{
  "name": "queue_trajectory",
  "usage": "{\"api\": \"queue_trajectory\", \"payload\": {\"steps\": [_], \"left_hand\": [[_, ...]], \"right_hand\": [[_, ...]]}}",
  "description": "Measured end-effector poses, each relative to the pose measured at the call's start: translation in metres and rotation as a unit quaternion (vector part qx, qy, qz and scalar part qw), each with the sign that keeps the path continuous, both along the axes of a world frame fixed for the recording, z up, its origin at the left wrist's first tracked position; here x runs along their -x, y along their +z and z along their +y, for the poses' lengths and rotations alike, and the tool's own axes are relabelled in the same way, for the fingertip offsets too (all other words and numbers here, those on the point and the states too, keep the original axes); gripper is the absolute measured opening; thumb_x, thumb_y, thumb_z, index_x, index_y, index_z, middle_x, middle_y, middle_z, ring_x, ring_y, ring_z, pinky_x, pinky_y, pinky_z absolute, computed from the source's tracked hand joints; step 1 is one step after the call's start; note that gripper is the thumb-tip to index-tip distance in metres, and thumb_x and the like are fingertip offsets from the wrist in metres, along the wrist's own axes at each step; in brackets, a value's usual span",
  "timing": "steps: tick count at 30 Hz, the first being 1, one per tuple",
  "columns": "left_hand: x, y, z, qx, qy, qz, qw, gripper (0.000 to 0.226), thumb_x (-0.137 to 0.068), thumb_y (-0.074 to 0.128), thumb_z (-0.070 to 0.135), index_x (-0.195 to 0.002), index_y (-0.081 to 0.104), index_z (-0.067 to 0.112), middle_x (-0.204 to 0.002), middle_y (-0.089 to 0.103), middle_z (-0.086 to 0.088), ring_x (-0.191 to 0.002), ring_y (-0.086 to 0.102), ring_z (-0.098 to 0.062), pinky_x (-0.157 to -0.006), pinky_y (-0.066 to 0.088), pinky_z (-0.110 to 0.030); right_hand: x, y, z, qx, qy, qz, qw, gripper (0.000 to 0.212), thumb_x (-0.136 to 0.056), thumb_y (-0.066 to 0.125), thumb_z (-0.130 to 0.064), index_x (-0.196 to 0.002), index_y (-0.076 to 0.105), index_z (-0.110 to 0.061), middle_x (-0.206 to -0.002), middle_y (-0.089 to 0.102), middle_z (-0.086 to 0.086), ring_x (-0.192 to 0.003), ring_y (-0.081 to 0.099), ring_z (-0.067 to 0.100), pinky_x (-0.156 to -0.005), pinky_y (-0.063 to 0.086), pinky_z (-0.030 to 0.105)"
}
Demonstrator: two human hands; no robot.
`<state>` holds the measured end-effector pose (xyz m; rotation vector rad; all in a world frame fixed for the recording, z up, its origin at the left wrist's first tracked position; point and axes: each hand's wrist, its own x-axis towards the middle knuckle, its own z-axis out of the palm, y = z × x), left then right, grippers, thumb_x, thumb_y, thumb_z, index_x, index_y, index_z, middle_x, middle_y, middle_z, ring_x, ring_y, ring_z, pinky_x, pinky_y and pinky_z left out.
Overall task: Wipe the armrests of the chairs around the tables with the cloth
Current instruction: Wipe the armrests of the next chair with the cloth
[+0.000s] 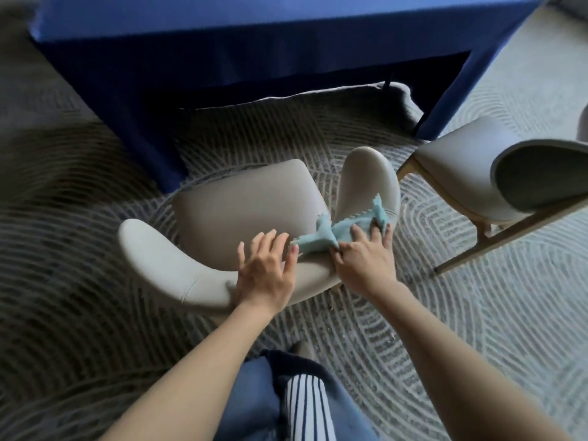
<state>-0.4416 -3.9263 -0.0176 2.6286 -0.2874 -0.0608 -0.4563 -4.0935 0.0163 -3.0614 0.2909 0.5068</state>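
Observation:
A beige padded chair [241,202] stands in front of me, its curved back and two armrests wrapping round the seat. A light blue cloth [346,229] lies on the right armrest [369,176] where it meets the backrest. My right hand [366,259] presses on the cloth, fingers curled over its near edge. My left hand [265,268] rests on the top of the backrest with fingers spread, just left of the cloth. The left armrest [152,249] is bare.
A table under a blue cloth [254,43] stands beyond the chair. A second beige chair with wooden legs [496,179] is close on the right. A patterned grey carpet [95,313] covers the floor. My blue and striped clothing [296,399] shows at the bottom.

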Motion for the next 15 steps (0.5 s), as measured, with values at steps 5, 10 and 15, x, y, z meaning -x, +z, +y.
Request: {"api": "queue_trajectory", "payload": {"steps": [5, 10, 15], "left_hand": [[0.001, 0.000, 0.006, 0.012, -0.019, 0.017, 1.000, 0.079, -0.085, 0.003, 0.056, -0.131, 0.054, 0.017, -0.142, 0.046, -0.004, -0.135, 0.035, -0.020, -0.112, 0.018, -0.049], [0.002, 0.001, 0.010, 0.025, -0.037, 0.014, 0.999, 0.079, -0.085, 0.002, 0.054, -0.130, 0.055, 0.016, -0.140, 0.049, -0.004, -0.133, 0.038, -0.022, -0.111, 0.018, -0.051], [0.003, 0.003, 0.012, 0.024, -0.050, 0.028, 0.998, 0.084, -0.082, -0.005, 0.056, -0.135, 0.049, 0.019, -0.145, 0.043, -0.002, -0.137, 0.031, -0.020, -0.114, 0.012, -0.048]], "right_hand": [[0.026, 0.004, 0.042, -0.039, -0.027, -0.008, 0.999, 0.043, -0.100, 0.025, -0.047, -0.137, 0.046, -0.041, -0.157, 0.018, 0.009, -0.144, -0.001, 0.041, -0.114, -0.014, 0.055], [0.059, 0.000, 0.076, -0.111, -0.033, -0.042, 0.992, 0.046, -0.100, 0.026, -0.047, -0.146, 0.024, -0.047, -0.159, 0.008, 0.014, -0.142, -0.015, 0.044, -0.114, -0.008, 0.054], [0.084, -0.013, 0.085, -0.136, -0.008, -0.147, 0.980, 0.049, -0.093, 0.031, -0.044, -0.138, 0.047, -0.032, -0.145, 0.040, 0.024, -0.136, 0.020, 0.055, -0.106, 0.027, 0.066]]}}
